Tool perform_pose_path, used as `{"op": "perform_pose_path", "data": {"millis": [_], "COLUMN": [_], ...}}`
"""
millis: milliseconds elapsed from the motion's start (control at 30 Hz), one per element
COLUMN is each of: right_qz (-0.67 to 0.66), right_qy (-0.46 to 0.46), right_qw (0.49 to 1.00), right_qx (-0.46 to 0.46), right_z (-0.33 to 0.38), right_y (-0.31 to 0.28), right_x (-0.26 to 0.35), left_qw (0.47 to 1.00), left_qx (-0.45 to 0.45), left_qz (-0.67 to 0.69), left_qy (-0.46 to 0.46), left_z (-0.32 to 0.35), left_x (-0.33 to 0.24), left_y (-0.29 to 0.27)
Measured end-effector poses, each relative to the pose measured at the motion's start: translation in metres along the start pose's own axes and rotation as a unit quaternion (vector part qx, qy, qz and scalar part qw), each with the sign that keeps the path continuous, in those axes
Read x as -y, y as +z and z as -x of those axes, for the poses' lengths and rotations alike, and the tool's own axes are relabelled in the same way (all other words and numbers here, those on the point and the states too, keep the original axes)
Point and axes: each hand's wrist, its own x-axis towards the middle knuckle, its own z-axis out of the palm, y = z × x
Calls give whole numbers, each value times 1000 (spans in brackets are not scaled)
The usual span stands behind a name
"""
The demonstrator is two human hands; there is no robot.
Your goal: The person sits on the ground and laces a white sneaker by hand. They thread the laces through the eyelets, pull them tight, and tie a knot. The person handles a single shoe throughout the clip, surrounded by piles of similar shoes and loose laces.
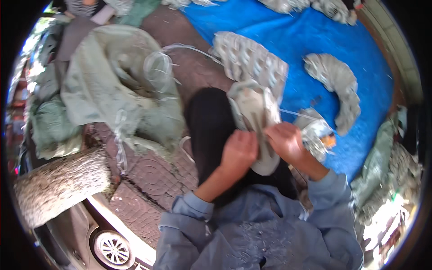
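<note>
Against the left hand [240,146], pale rounded shoe-shaped piece [257,112]

Pale grey shoe piece [253,105], bright blue tarp [297,38], grey-green sack [99,85], brown paving [150,168] (swirl-patterned).

The person wears a loose, faded grey-blue top [301,245] with long sleeves [330,193], creased and bunched on the forearms. A rough, thread-like patch [263,240] of similar blue spreads over the front. The trousers [209,119] are black; the hands [241,147] are bare.
</note>
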Motion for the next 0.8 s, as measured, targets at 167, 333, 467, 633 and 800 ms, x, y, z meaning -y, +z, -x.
{"op": "perform_pose_path", "data": {"millis": [167,333,467,633,800], "right_qz": [18,-31,-165,-191,-56], "right_qy": [22,100,188,224,63], "right_qw": [1000,995,968,956,995], "right_qx": [-4,-7,6,15,-45], "right_z": [-8,-8,-15,-15,-5], "right_y": [9,26,32,23,18], "right_x": [16,11,6,4,5], "left_qw": [993,988,986,982,988], "left_qx": [19,27,23,51,91], "left_qz": [-107,-147,-158,-170,-99], "left_qy": [43,48,52,59,73], "left_z": [-6,-5,-3,-6,-13], "left_x": [-5,-6,-2,-5,0], "left_y": [-6,6,8,7,8]}}
